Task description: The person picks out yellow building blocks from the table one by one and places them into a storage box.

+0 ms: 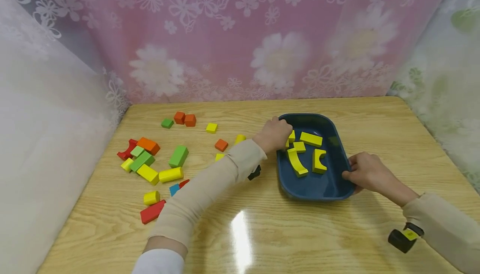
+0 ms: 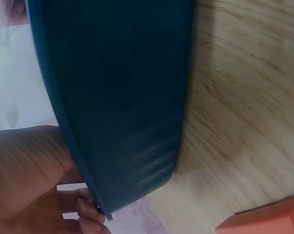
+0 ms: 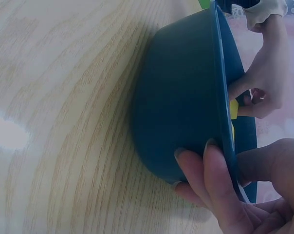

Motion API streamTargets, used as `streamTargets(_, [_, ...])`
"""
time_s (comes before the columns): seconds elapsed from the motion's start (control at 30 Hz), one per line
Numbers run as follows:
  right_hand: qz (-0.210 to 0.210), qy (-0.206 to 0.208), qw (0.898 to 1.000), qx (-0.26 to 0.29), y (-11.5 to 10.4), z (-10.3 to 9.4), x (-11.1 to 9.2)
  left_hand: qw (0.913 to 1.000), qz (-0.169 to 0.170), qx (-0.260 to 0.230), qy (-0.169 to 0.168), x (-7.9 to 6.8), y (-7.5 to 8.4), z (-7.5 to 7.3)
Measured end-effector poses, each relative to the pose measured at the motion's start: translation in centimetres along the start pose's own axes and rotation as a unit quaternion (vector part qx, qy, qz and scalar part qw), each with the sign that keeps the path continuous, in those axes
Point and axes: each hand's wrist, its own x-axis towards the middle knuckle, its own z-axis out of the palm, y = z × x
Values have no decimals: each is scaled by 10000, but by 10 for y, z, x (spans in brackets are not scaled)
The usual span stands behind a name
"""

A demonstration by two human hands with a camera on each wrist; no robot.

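A dark blue plastic basin (image 1: pixel 326 186) stands right of centre on the table, with several yellow blocks inside, among them a curved block (image 1: pixel 295 162), a notched block (image 1: pixel 318 161) and a flat rectangular block (image 1: pixel 311 139). My right hand (image 1: pixel 369 173) grips its right rim, thumb inside and fingers (image 3: pixel 217 173) against the outer wall. Across the left rim reaches my left hand (image 1: pixel 275 134), fingers down inside the basin. In the right wrist view its thumb and fingers pinch a yellow block (image 3: pixel 233 109), mostly hidden by the hand and rim.
Left on the wooden table (image 1: pixel 262 232) lie several loose blocks: green (image 1: pixel 178 156), orange (image 1: pixel 148 145), red (image 1: pixel 152 212) and a yellow cylinder (image 1: pixel 171 174). My left sleeve (image 1: pixel 210 186) covers some. A pink floral curtain (image 1: pixel 225 49) hangs behind the table.
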Motion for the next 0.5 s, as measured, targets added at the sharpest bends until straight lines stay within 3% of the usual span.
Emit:
streamTargets(0.17, [23, -18, 10000, 44, 1, 1, 0, 9997, -93, 226, 78, 4, 4, 2])
streamTargets(0.5, [132, -52, 9997, 175, 1, 0, 0, 9978, -452, 457, -172, 13, 9, 6])
